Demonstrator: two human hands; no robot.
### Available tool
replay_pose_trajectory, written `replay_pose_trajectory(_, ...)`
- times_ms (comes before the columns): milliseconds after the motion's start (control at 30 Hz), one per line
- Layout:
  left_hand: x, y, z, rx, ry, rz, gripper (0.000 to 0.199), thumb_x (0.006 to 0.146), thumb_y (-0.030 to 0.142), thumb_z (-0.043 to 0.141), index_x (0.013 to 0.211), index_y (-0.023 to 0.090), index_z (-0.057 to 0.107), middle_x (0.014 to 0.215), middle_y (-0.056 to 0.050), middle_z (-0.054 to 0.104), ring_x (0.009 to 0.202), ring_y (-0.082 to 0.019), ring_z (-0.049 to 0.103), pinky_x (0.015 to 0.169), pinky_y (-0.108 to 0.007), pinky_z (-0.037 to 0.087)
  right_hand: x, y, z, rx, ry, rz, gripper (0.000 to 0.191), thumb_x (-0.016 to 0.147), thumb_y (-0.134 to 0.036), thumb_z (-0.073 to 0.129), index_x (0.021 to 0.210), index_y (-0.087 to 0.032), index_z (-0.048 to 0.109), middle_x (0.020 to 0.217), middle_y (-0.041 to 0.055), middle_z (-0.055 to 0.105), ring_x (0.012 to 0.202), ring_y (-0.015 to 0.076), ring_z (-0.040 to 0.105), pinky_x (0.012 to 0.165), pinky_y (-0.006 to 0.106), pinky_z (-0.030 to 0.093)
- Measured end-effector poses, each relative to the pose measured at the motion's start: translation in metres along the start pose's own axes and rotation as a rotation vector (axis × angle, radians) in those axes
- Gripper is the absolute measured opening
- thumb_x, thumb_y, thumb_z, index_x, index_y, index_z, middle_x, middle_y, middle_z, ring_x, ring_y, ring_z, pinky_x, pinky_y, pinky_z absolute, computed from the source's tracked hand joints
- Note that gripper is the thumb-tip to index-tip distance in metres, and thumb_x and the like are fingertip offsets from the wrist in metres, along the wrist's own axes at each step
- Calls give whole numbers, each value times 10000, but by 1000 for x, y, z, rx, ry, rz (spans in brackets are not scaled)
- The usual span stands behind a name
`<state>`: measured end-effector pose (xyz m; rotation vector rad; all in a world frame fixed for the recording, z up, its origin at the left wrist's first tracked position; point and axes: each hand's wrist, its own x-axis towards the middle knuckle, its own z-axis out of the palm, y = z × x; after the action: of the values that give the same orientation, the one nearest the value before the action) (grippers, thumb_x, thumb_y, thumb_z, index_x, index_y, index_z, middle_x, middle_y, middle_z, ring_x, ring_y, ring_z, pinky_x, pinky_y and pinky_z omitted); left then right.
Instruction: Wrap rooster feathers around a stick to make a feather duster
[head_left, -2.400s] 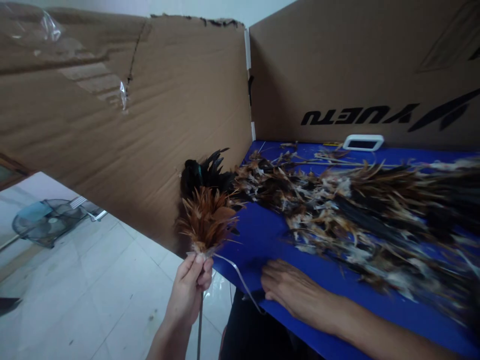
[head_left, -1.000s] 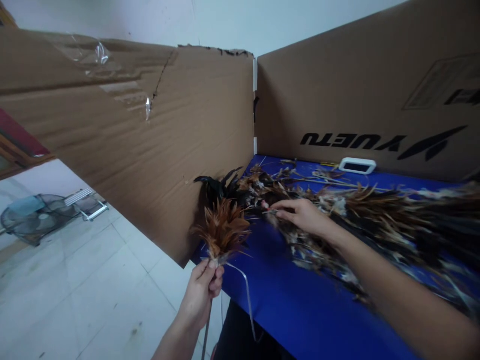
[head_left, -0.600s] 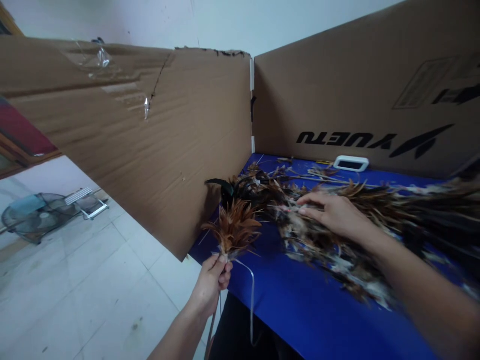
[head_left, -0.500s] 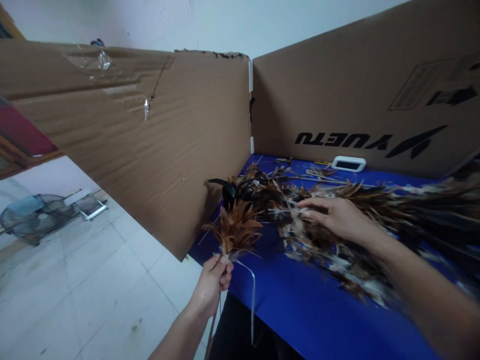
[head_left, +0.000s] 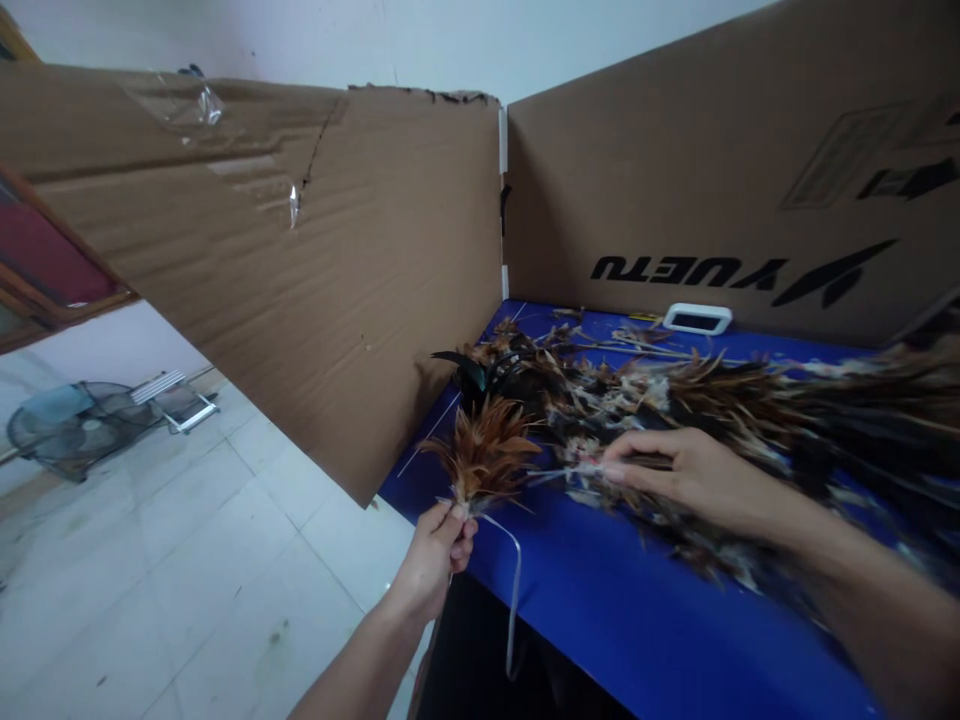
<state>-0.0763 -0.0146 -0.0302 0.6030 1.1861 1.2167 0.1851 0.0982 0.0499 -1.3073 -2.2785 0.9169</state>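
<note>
Blue table (head_left: 615,610): it is bordered at the back and at the left by cardboard panels (head_left: 360,260).
Brown bundle (head_left: 487,450): it is held above the near left edge, with its tips fanned toward some dark plumes (head_left: 480,385).
Left hand (head_left: 442,550): the bundle's base is pinched tightly in it; should this pinch be loosened, single feathers could be lost to the tiled floor (head_left: 247,540).
Pale strip (head_left: 516,590): its free end is left hanging from beside the fingers, past the table edge; because of this slackness, the base may be poorly bound, or the strip may be snagged.
Right hand (head_left: 690,475): pale quills (head_left: 581,466) are held between thumb and fingertips; their number cannot be told.
Heap of feathers (head_left: 742,390): many shafts are crossed here, so by a quick pull unwanted ones could be dragged along or bent.
</note>
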Motion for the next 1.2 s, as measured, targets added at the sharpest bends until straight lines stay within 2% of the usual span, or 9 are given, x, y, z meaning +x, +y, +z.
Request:
replay_pose_trajectory(100,0,-3,-1,13,2,0,394,710,452,667,750,163,403,665,35,440,470,-14,268,446,-196,84,-7,6,2,-1,-36,-97,304,818,-483,493,825,-230,662,943,47,676,921,241,605,851,350,439)
replay_pose_trajectory(200,0,-5,1,34,8,6,396,708,468,658,748,165,406,662,36,440,467,-19,276,445,-201,86,-15,3,5,-118,232,-183,273,828,-453,476,823,-251,660,1021,69,645,1021,273,554,934,421,382)
replay_pose_trajectory(267,0,-6,3,60,5,15,398,708,484,650,742,167,412,660,38,439,464,-22,277,445,-205,92,-22,-13,9,-65,270,-199,254,848,-432,455,857,-277,655,1040,56,638,1005,255,562,900,389,410)
replay_pose_trajectory(400,1,-12,10,178,14,59,408,714,549,608,741,170,460,601,52,408,439,-42,258,429,-220,123,-29,-63,28,123,59,-262,223,867,-395,465,827,-287,656,840,16,671,772,194,614,694,285,467)
replay_pose_trajectory(467,1,-17,13,265,20,103,398,741,559,573,746,170,492,558,57,385,439,-60,267,429,-228,155,-23,-81,43,141,-90,-339,228,894,-317,445,820,-262,653,803,0,666,743,157,607,695,247,448)
replay_pose_trajectory(533,0,-23,15,359,17,163,381,783,546,530,712,173,501,548,46,384,462,-78,298,444,-236,190,-11,-89,59,92,-148,-379,232,897,-223,434,815,-225,651,797,1,656,739,133,599,704,225,424)
replay_pose_trajectory(667,-1,-31,14,480,-15,237,389,847,523,446,665,180,476,584,20,409,497,-95,334,472,-247,232,13,-86,80,-196,-193,-350,205,863,-145,463,788,-183,650,822,27,638,731,134,596,624,221,375)
replay_pose_trajectory(833,-4,-34,12,474,-74,229,370,849,533,440,744,180,475,649,14,433,518,-94,350,484,-237,259,19,-87,80,-450,-289,-321,151,835,-182,524,761,-191,657,827,30,643,682,146,607,512,237,282)
replay_pose_trajectory(1200,-6,-39,16,476,-101,222,409,809,570,483,760,166,511,585,26,441,499,-103,359,481,-236,280,19,-88,94,-672,-347,-415,107,765,-170,613,802,-167,713,828,89,678,722,240,668,502,261,368)
